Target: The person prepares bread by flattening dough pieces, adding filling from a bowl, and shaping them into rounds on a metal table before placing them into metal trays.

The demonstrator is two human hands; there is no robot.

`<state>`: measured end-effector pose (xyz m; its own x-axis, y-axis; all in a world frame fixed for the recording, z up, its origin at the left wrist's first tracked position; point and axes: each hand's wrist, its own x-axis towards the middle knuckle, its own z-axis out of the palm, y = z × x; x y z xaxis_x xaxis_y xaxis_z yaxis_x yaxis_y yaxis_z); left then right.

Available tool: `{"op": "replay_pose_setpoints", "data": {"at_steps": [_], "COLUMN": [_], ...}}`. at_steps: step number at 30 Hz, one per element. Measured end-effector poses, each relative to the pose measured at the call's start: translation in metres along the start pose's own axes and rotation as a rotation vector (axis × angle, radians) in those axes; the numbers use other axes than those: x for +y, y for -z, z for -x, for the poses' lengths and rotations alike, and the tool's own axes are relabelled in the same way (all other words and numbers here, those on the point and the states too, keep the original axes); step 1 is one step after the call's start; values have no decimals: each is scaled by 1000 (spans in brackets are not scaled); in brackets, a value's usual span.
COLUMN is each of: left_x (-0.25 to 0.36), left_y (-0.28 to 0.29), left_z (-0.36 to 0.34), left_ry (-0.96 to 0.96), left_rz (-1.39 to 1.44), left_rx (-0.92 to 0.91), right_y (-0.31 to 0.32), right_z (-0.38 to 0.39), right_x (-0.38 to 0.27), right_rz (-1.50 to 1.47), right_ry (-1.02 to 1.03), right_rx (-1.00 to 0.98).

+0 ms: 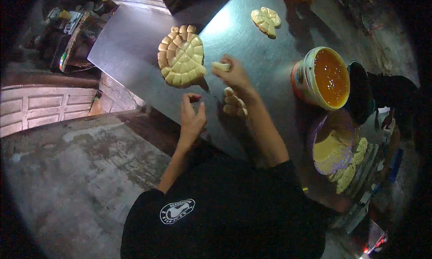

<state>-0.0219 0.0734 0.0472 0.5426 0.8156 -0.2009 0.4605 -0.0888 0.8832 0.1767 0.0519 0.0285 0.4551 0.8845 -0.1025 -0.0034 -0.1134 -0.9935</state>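
Note:
Near the far middle of the metal table lies a round disc of pale yellow, dough-like pieces (181,56) set closely in rings. My right hand (236,77) is closed around a small pale piece (221,66) just right of that disc. Below the disc my left hand (192,117) hovers, palm partly up, thumb and curled forefinger apart, with nothing visible in it. Beside my right forearm sits a smaller cluster of pale pieces (235,104), partly covered by the arm. Farther off, toward the back right, another small cluster (266,22) rests on the metal.
A white bucket (306,79) of glossy orange liquid stands at the right of the metal table (130,38). Nearer is a purple-rimmed bowl (315,128) with a yellowish mass, and more pale pieces (348,169) lie beside it. Dark clutter fills the far left.

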Motion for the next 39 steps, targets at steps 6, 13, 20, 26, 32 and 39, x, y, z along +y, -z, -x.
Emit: {"op": "replay_pose_setpoints", "data": {"at_steps": [6, 13, 20, 26, 32, 39], "left_x": [97, 153, 164, 172, 100, 112], "left_y": [-15, -86, -144, -175, -213, -220], "left_z": [75, 156, 208, 175, 168, 127], "left_ry": [431, -113, -727, -1735, -822, -272], "left_rz": [861, 651, 502, 653, 1094, 726], "left_rx": [-664, -662, -588, -672, -775, -888], "right_y": [68, 102, 102, 89, 88, 152], "right_z": [184, 334, 398, 393, 355, 329], "right_x": [-117, -130, -89, -79, -85, -77], "right_rz": [286, 95, -374, -669, -589, -241], "right_ry": [524, 346, 275, 315, 165, -145], "right_rx": [-173, 343, 793, 539, 608, 781]}}
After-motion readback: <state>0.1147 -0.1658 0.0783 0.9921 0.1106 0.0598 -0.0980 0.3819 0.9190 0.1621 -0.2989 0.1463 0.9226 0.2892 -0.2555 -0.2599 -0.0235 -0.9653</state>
